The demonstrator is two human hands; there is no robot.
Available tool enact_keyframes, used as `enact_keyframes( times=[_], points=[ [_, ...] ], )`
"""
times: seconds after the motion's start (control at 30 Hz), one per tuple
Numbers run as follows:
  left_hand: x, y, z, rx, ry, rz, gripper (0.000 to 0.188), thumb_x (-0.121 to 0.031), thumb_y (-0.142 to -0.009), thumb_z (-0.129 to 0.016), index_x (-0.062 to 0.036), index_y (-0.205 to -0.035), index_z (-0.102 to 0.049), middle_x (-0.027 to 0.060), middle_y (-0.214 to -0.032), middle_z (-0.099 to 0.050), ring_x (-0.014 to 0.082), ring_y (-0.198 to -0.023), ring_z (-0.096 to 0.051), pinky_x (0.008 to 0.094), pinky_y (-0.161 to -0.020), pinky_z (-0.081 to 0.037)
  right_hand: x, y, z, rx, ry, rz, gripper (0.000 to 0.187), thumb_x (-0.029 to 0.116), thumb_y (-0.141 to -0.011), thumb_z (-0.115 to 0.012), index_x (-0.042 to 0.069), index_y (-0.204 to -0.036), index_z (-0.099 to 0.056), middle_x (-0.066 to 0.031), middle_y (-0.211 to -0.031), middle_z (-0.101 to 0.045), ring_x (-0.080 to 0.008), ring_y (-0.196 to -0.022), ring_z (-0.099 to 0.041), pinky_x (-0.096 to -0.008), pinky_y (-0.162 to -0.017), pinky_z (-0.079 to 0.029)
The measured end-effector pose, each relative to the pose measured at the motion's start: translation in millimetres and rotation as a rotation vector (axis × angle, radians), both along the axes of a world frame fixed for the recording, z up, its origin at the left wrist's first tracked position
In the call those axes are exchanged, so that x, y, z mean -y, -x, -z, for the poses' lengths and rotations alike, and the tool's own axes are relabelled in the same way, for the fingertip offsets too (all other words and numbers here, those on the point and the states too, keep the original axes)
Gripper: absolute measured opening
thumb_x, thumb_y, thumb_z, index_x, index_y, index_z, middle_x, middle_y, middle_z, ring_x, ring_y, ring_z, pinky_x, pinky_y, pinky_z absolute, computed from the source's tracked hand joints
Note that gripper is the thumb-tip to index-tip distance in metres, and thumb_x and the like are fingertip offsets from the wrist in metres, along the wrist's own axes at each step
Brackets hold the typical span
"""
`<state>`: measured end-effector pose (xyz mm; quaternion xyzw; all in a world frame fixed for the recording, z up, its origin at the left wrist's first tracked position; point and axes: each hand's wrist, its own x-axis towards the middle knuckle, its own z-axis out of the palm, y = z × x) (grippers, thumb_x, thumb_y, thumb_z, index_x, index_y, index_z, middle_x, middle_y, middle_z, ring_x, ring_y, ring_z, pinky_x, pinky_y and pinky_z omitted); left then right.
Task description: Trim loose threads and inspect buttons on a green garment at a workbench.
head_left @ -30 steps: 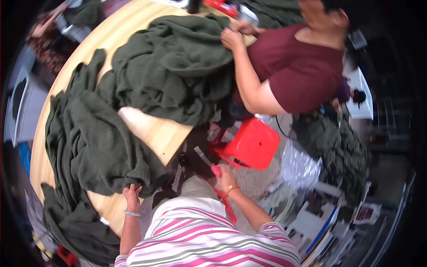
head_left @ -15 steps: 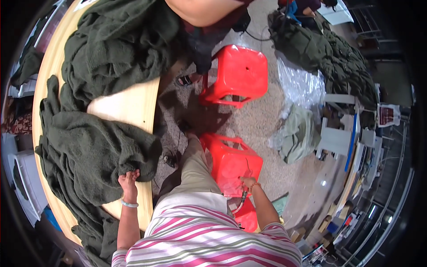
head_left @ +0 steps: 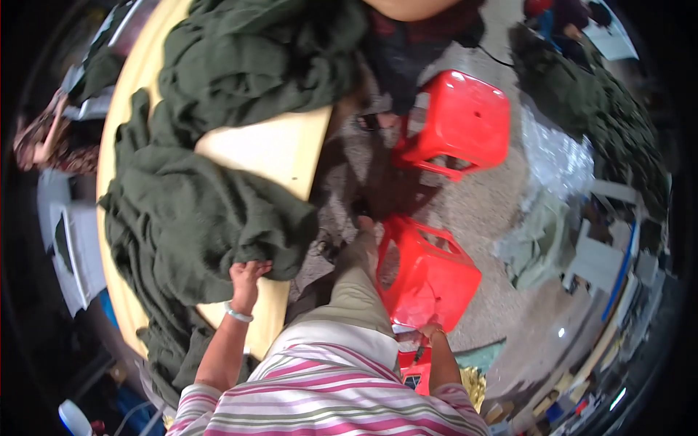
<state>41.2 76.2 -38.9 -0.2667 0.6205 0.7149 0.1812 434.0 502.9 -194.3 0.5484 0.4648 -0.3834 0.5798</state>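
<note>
Cloth (head_left: 189, 196) is lying on the table (head_left: 265, 142) at eleven o'clock. A stool (head_left: 472, 120) is standing at one, another stool (head_left: 440, 283) nearer at two.

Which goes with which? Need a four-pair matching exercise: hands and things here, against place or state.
1. left hand
2. right hand
3. clear plastic sheeting
4. tabletop

A. shiny, spread on the floor
B. pale wood tone, partly covered
C. close to a red plastic stool
D. fingers at the dark green knit cloth

Pairs: 1-D, 2-C, 3-A, 4-B
</note>
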Motion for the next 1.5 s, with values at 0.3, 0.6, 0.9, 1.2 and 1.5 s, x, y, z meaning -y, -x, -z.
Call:
enact_keyframes(
  times=[0.3,0.6,0.9,1.2,1.5],
  points=[
    [5,-1,-29,0.016,0.142,-0.015,0.02,-0.003,-0.088,-0.052,0.0065,-0.072,-0.057,0.0192,-0.078,-0.065,0.0278,-0.078,-0.068,0.0351,-0.074,-0.056,-25,50,-18,0.058,-0.126,-0.062,0.029,0.019,-0.086,-0.049,0.003,-0.074,-0.07,-0.0121,-0.067,-0.066,-0.0236,-0.057,-0.06,-0.039,-0.048,-0.047],
    [17,4,-11,0.015,-0.006,0.069,0.014,-0.009,-0.094,-0.053,0.0022,-0.1,-0.059,0.0104,-0.092,-0.066,0.022,-0.081,-0.066,0.0323,-0.074,-0.053,-32,50,-17,0.181,-0.104,-0.186,0.028,0.014,-0.087,-0.044,0.001,-0.079,-0.067,-0.0156,-0.075,-0.07,-0.0262,-0.064,-0.069,-0.041,-0.052,-0.055],
    [17,2,-5,0.004,-0.005,0.068,0.017,-0.01,-0.094,-0.053,0.0045,-0.093,-0.061,0.0123,-0.088,-0.067,0.023,-0.078,-0.067,0.0325,-0.071,-0.055,-9,44,-33,0.135,-0.273,0.105,0.016,0.0,-0.082,-0.051,-0.011,-0.083,-0.062,-0.0233,-0.072,-0.067,-0.032,-0.055,-0.066,-0.0396,-0.049,-0.056],
    [11,3,-7,-0.025,0.002,0.052,0.018,-0.012,-0.094,-0.055,0.0051,-0.092,-0.063,0.0129,-0.086,-0.067,0.0231,-0.077,-0.067,0.0326,-0.07,-0.055,-45,12,38,-0.071,-0.263,-0.467,0.025,0.019,-0.08,-0.065,-0.004,-0.09,-0.064,-0.0203,-0.09,-0.069,-0.0335,-0.079,-0.069,-0.0396,-0.062,-0.057],
    [6,-2,-29,0.05,0.033,0.01,0.018,-0.003,-0.092,-0.05,0.0066,-0.084,-0.063,0.0157,-0.084,-0.068,0.025,-0.076,-0.068,0.0358,-0.075,-0.055,-13,86,20,-0.267,-0.72,-0.213,0.07,0.017,-0.076,-0.075,-0.003,-0.134,-0.041,-0.0232,-0.132,-0.051,-0.0332,-0.12,-0.053,-0.0405,-0.099,-0.045]
  ],
)
